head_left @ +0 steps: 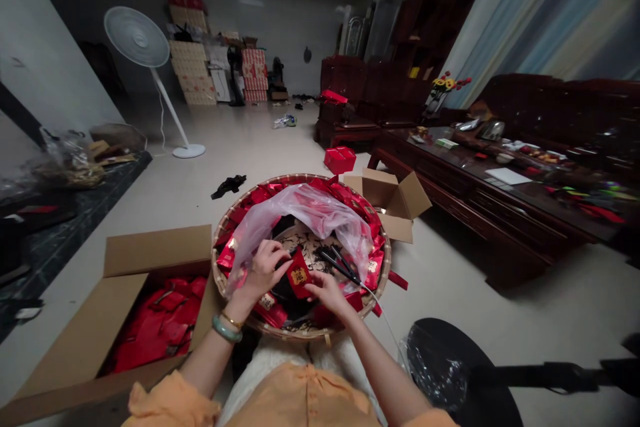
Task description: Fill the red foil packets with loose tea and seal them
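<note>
My right hand (330, 292) holds a small red packet (299, 275) with a gold label by its lower right side. At the packet's upper left, my left hand (270, 263) has its fingers pinched together; a dark bit seems to be at the fingertips, too small to make out. Both hands are over a round woven bamboo basket (385, 280). A clear plastic bag (305, 203) lies open inside it, with dark, leaf-like strips (313, 250) in the middle. Right of the packet rests a black two-armed clamp tool (340, 263) with a white cord. Several red packets (265, 197) line the basket's rim.
At left, an open cardboard box (120, 307) holds many red packets. Another open box (395, 197) and a red box (340, 159) stand beyond the basket. A dark wooden table (450, 180) is at right, a white fan (187, 150) at back left, a black round base (450, 373) at lower right.
</note>
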`<action>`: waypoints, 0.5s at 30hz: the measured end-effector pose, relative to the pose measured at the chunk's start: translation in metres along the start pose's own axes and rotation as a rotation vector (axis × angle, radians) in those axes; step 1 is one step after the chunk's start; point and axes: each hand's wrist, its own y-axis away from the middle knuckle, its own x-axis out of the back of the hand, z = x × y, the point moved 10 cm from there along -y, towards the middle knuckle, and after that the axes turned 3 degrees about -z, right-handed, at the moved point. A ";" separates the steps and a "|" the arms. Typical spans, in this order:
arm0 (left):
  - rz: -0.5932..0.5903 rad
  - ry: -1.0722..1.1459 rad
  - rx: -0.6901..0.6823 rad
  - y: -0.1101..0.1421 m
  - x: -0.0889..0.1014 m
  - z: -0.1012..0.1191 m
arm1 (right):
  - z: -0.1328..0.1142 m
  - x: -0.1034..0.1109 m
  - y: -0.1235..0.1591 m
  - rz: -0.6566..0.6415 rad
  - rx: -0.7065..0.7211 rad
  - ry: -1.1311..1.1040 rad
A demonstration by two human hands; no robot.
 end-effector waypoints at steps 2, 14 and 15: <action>-0.066 0.003 -0.078 -0.003 -0.003 0.012 | -0.005 0.001 0.003 -0.034 0.006 0.044; -0.180 0.148 0.383 0.000 -0.036 -0.040 | -0.006 0.029 0.005 0.168 0.109 -0.397; -0.130 0.133 0.435 0.001 -0.034 -0.044 | -0.005 0.029 0.006 0.202 0.143 -0.483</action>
